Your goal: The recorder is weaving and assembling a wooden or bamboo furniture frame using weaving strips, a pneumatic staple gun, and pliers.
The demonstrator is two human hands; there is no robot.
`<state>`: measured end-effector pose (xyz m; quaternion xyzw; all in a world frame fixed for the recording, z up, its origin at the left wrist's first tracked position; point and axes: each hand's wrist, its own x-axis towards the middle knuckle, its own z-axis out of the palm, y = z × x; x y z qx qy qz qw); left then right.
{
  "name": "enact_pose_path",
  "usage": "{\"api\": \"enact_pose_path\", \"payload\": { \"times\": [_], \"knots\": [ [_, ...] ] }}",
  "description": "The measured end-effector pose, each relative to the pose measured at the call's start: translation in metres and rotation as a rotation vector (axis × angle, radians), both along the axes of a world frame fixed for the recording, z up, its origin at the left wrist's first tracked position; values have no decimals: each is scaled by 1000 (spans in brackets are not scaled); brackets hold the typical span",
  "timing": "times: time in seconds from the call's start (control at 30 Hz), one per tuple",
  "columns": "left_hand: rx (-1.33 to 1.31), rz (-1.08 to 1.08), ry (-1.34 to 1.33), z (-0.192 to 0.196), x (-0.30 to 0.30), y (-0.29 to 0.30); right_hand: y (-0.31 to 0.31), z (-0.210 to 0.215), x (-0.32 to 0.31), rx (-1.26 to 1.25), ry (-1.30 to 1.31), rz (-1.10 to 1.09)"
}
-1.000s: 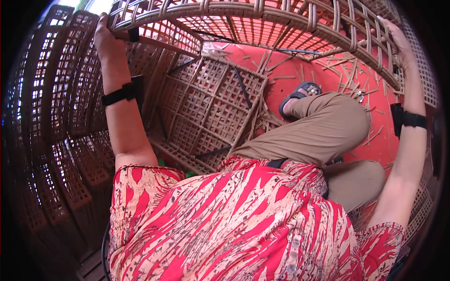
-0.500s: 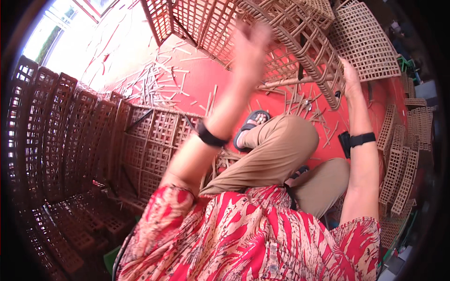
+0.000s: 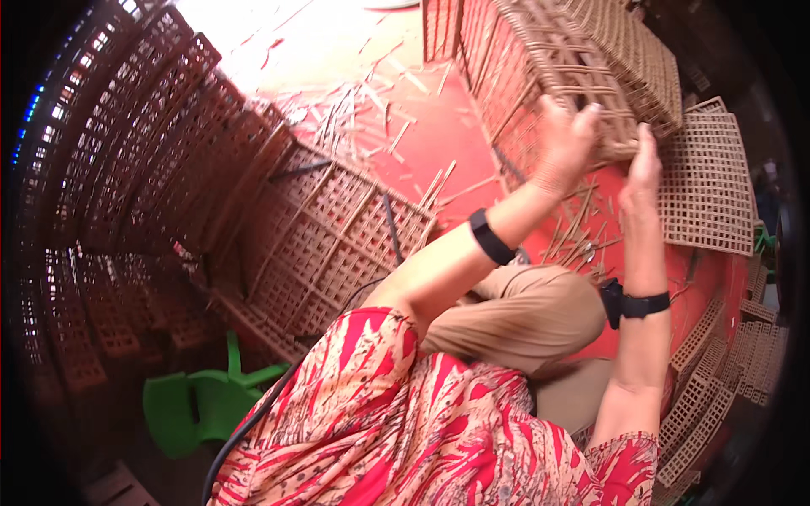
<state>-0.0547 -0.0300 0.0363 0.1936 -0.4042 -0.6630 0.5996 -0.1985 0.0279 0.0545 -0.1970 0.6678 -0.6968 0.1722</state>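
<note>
Item: woven lattice crate (image 3: 582, 76), tan cane or bamboo, open grid walls, large. Position: upper right of the head view, raised off the red floor (image 3: 439, 126) and tilted, its long axis running from upper left down toward the right, the near lower corner pointing at the person.

Left hand (image 3: 564, 143): raised on an outstretched forearm, black wristband (image 3: 491, 237) at the wrist. Fingers curled over the crate's lower rim, closed on the weave. It lies directly on the crate's near edge.

Right hand (image 3: 643, 173): held edge-on beside the same corner, just right of the left hand. Fingers straight and together, pressed flat against the crate's lower corner; whether they hook any slat cannot be told. Black watch-like band (image 3: 634, 304) on the wrist.

Relation: crate sits ahead of and above both hands; both touch it at the one corner, left hand slightly higher and further in.

Surroundings:
- Flat lattice panel (image 3: 709, 181), lying on the floor right of the hands.
- Larger lattice frame (image 3: 329, 236), flat on the floor left of the bent knee in tan trousers (image 3: 515, 316).
- Stacked crates (image 3: 110, 194), dark, curving along the left.
- Loose cane offcuts (image 3: 371, 118), scattered on the floor.
- Green plastic chair (image 3: 202, 401), lower left.
- More lattice panels (image 3: 717, 388), lower right.
</note>
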Motion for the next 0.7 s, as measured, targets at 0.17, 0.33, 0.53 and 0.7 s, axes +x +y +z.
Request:
{"api": "enact_pose_path", "payload": {
  "times": [0.17,0.33,0.53,0.7],
  "knots": [
    [-16,-160,-193,32,35,-83,-52,2,27,-34,-17,226],
    [42,-393,104,72,62,-122,-64,15,66,-139,-176,391],
    [-810,-20,-649,7,135,-92,-40,41,74,-135,-311,353],
    [-684,12,-1187,-125,214,-90,-10,53,48,-187,-513,502]
  ]
}}
